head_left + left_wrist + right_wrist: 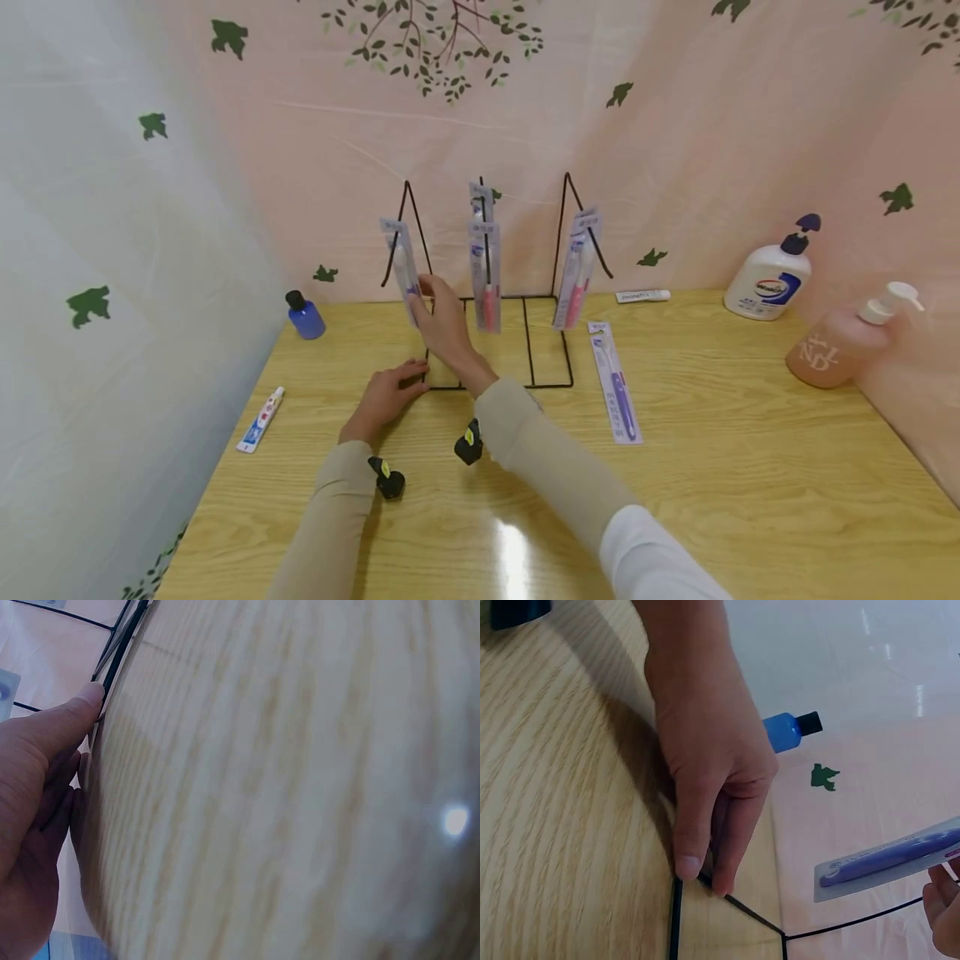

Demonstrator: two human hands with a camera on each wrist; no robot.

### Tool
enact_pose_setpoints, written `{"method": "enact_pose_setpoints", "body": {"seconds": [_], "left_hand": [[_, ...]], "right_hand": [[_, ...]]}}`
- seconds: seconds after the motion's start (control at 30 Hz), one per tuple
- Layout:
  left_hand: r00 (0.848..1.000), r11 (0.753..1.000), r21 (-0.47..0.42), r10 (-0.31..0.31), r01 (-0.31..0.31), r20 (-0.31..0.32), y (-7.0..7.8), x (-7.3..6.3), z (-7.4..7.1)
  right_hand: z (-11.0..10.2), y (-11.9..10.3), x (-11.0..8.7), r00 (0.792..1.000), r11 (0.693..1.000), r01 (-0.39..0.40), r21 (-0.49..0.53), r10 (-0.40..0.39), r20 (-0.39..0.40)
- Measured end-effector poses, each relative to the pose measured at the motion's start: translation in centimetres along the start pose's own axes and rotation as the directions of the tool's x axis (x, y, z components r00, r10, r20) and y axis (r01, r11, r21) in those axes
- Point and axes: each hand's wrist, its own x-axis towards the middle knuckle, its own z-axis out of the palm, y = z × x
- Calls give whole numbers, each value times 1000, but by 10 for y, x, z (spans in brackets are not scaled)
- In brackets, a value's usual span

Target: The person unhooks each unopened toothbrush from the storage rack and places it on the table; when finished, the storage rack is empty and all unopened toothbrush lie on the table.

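A black wire rack (pixel 530 342) stands on the table with packaged toothbrushes hanging from its hooks. My left hand (pixel 386 398) holds the front left corner of its base, thumb on one side of the wire and fingers on the other. At the left hook, my right hand (pixel 446 323) pinches a packaged purple toothbrush (pixel 402 262) along its side; its fingers are partly hidden in the head view. Packs with pink toothbrushes hang from the middle hook (pixel 486 283) and the right hook (pixel 577 275). In the right wrist view, the purple toothbrush pack (pixel 885 859) slants beside my fingertips.
Right of the rack lies another packaged purple toothbrush (pixel 617 383), with a small white tube (pixel 642 296) behind it. A white pump bottle (pixel 767 279) and a pink one (pixel 832 346) stand far right. A blue bottle (pixel 306 317) and a toothpaste tube (pixel 260 421) are at left.
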Motion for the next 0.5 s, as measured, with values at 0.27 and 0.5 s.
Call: {"method": "enact_pose_setpoints", "body": {"seconds": [0.27, 0.5], "left_hand": [[1000, 1000, -4, 28, -28, -4, 2, 0, 1], [1000, 1000, 12, 23, -23, -3, 1, -1, 0]], "right_hand": [[-4, -1, 3, 999, 998, 22, 52, -19, -47], [-17, 2, -3, 997, 995, 67, 68, -65, -44]]}}
